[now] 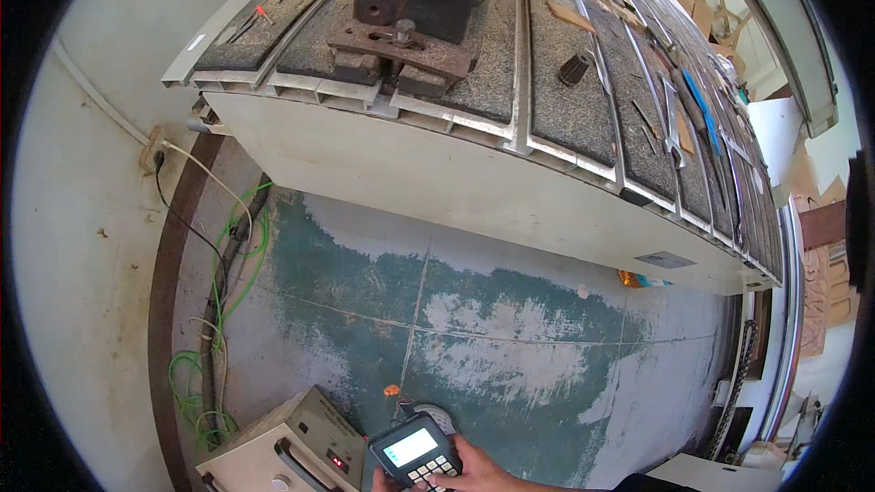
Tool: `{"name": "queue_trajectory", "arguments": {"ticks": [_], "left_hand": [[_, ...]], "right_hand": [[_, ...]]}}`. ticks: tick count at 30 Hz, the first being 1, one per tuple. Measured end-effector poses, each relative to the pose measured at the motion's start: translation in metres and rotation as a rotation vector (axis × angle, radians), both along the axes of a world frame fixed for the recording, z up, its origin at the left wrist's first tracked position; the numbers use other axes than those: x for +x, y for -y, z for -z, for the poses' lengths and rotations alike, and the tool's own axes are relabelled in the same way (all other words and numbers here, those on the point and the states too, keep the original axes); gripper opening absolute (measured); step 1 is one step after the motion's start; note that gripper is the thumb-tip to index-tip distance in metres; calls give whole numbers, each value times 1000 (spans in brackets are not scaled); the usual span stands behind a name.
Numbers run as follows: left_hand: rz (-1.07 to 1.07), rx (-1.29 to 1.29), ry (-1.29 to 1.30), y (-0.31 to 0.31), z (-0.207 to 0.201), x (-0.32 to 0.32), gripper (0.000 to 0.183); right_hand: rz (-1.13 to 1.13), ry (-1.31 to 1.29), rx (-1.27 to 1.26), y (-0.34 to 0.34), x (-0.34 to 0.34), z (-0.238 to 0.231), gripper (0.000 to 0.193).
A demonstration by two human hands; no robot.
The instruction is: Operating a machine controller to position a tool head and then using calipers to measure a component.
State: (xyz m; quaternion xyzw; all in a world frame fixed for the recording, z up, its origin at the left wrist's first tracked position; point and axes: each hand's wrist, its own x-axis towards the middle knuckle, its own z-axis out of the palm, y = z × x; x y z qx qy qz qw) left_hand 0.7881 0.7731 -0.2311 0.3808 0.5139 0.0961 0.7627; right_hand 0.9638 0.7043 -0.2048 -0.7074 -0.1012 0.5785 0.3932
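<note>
Here I have the right hand [480, 471] clasped on the keypad controller [410, 447]; the left hand [380, 481] touches its edge, closure unclear.

On my feed the right hand [483, 470] sits in fairly bright, even light with soft shadows; I cannot tell its source. Just left of that hand, the screen [410, 445] on the handset [422, 460] glows nearly white, its content washed out to me. Farther left, a small red display [338, 463] shines. Well ahead of the hand, I see metal rails [522, 64] catching pale highlights and bending with the fisheye. Far to its right, detail softens toward the black, bluish-fringed rim.
</note>
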Motion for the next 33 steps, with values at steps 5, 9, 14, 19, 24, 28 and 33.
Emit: {"name": "queue_trajectory", "arguments": {"ticks": [5,9,14,19,24,28,33], "left_hand": [[3,79,-130,-2,-9,-5,74],[62,153,-190,-7,-57,-9,75],[62,224,-86,14,-111,-37,72],[-13,394,-79,64,-207,-67,68],[-198,444,9,126,-286,-119,62],[-245,519,127,163,-361,-143,54],[-264,588,219,205,-420,-174,51]], "right_hand": [[-12,35,22,-6,-5,-4,70],[-40,-83,19,-14,-3,-47,72],[36,22,197,20,-42,-90,70],[-46,45,236,62,-76,-174,79],[-141,171,519,112,-130,-205,73],[-127,265,732,137,-159,-291,68],[-203,346,738,173,-185,-360,66]]}}
